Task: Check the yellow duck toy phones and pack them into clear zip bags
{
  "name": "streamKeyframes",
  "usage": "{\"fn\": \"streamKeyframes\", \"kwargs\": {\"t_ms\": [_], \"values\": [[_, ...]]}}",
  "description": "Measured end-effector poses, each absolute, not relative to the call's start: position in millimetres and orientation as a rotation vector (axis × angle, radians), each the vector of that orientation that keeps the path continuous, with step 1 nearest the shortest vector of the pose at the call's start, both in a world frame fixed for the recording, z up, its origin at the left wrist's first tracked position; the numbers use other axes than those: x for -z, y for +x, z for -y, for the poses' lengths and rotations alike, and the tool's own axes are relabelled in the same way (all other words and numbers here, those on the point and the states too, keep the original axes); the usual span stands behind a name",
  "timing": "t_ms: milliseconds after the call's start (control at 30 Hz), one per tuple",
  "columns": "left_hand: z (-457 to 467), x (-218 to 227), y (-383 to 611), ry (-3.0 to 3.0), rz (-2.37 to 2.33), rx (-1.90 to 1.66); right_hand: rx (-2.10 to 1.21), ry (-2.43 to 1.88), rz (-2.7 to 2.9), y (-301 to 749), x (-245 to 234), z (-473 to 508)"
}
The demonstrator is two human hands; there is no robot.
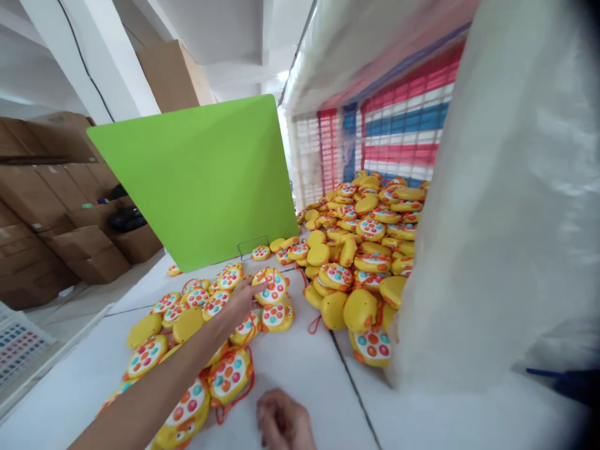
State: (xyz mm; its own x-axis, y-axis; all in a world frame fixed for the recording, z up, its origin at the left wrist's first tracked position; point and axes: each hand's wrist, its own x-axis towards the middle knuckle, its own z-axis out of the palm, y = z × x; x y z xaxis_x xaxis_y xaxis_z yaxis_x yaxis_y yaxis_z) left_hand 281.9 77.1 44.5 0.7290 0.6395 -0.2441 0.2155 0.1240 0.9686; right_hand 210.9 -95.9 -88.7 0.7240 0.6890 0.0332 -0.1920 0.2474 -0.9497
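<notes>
My left hand (244, 297) reaches across the white table and grips a yellow duck-shaped button toy (274, 289) with coloured round buttons, the thumb lying over its face. Just below that toy lies another button toy (277, 317), close to it. Several more, some with red cord loops, are spread under and around my left forearm, such as one button toy (229, 377) lying face up. My right hand (284, 420) is near the front, its fingers curled closed, with nothing visible in them. The insides of its fingers are hidden.
A large heap of the same toys (347, 256) fills the right, beside a white plastic sheet (473, 250). A green board (201, 187) stands upright at the back. Cardboard boxes (42, 206) are stacked at left, with a white plastic basket (21, 344) below.
</notes>
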Motion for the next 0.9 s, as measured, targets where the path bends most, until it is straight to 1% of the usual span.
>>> {"fn": "streamKeyframes", "kwargs": {"t_ms": [100,233,433,567,700,900], "values": [[-61.9,-49.8,231.0,1.429,-0.7,-0.281,-0.717,-1.003,0.4,226.8,70.2,102.9],[-39.8,-43.5,178.9,1.399,-0.718,-0.115,-0.859,-0.781,0.194,241.0,59.1,109.9],[-24.4,-40.2,147.3,1.485,-0.576,0.129,-1.027,-0.774,0.448,240.4,62.4,114.5],[-22.4,-40.9,146.6,1.587,-0.525,0.166,-1.054,-0.762,0.473,239.2,61.5,115.6],[-17.2,-37.9,149.6,1.66,-0.51,0.147,-1.012,-0.76,0.481,239.5,58.8,115.8],[-2.7,-21.8,142.0,1.417,-0.662,-0.032,-0.932,-0.795,0.46,239.3,60.5,114.6]]}}
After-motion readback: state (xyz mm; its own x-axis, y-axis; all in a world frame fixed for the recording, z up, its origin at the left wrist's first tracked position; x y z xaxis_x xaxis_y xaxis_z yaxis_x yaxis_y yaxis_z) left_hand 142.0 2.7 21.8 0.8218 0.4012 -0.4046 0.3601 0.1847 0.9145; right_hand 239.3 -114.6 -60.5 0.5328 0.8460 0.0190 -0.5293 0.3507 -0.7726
